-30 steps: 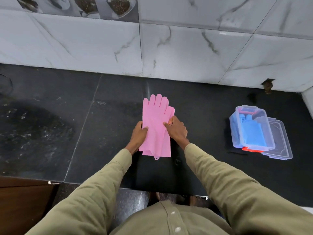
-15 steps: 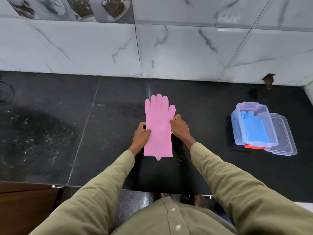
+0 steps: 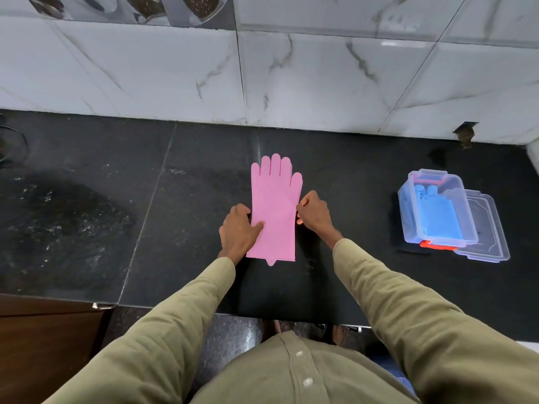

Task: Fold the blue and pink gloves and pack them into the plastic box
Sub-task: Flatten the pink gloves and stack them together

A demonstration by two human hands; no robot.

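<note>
Head view: pink gloves lie flat mid-table, left hand pressing one edge, right hand pinching the other. Box at three o'clock holds blue gloves; slick rubber may spring open.

bright, sharp, wide-angle edge bowing

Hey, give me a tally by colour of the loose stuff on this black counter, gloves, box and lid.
Pink gloves: 1 visible stack, layers unclear
Blue gloves, inside the box: 1 bundle
Clear plastic box: 1
Clear lid: 1
Total: 4
</note>
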